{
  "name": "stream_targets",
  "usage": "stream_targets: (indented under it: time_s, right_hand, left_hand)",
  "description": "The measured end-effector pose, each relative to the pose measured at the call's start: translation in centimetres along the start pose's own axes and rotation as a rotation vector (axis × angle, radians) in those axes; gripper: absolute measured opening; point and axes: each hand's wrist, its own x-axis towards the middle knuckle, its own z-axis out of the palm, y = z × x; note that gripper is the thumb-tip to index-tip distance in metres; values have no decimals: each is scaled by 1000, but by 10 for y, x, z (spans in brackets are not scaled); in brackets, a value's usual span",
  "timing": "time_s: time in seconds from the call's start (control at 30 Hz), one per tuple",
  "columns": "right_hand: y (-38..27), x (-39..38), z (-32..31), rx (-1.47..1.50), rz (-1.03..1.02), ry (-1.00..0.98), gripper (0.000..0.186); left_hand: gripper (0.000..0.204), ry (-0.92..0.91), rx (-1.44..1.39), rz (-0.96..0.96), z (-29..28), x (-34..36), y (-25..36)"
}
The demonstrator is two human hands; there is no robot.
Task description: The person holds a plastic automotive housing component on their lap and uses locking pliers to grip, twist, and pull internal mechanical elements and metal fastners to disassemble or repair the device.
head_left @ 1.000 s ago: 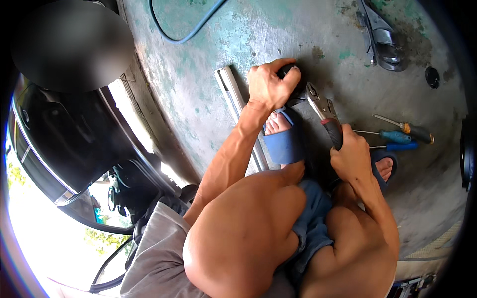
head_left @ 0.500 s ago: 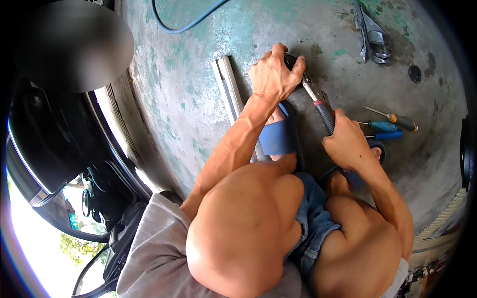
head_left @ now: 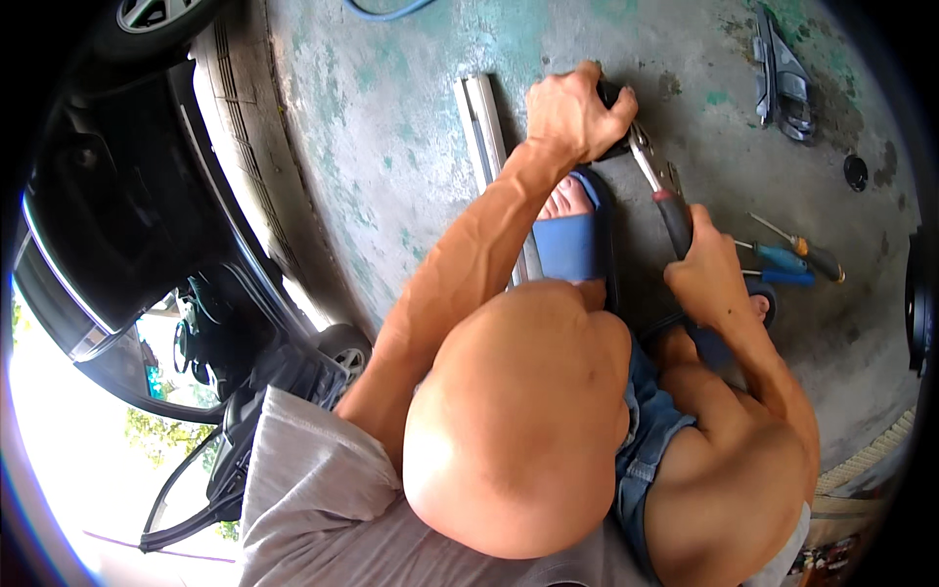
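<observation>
Reaching forward over the floor, my left hand [head_left: 572, 112] is closed on a small black part [head_left: 608, 95], most of it hidden under the fingers. My right hand [head_left: 709, 264] grips a long-handled, plier-like tool [head_left: 671, 217] with a dark grip, a red collar and a silver metal shank. The tool's far end meets the black part beside my left thumb; the exact contact is hidden. Just left of my left hand lies a long silver metal rail [head_left: 481, 117]. Several screwdrivers [head_left: 782, 259] with blue, teal and orange-black handles rest on the floor right of my right hand.
A grey bracket-like part [head_left: 782, 83] and a black round disc [head_left: 856, 173] lie at the far right. A blue hose [head_left: 386, 14] curves at the far edge. To the left stands a black car [head_left: 127, 215]. My blue sandal [head_left: 570, 247] is between the rail and the tool.
The whole view has shifted, so the floor things and both hands appear farther right and higher. Both hands keep their holds, with little visible movement relative to the floor.
</observation>
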Motion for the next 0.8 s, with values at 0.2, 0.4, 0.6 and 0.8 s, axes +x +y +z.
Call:
stream_targets:
  time_s: [0.2, 0.4, 0.6, 0.8]
  right_hand:
    - [7, 20, -2, -2, -67, 2, 42]
    - [30, 34, -6, 2, -199, -35, 47]
    - [63, 62, 2, 8, -363, -4, 56]
    - [64, 72, 12, 16, -494, 100, 56]
  left_hand:
    - [57, -125, 61, -69, -10, 11, -7]
    - [55, -131, 43, -81, -9, 14, -10]
    - [55, -107, 36, -66, -6, 11, -12]
    - [54, -88, -23, -83, -11, 12, -14]
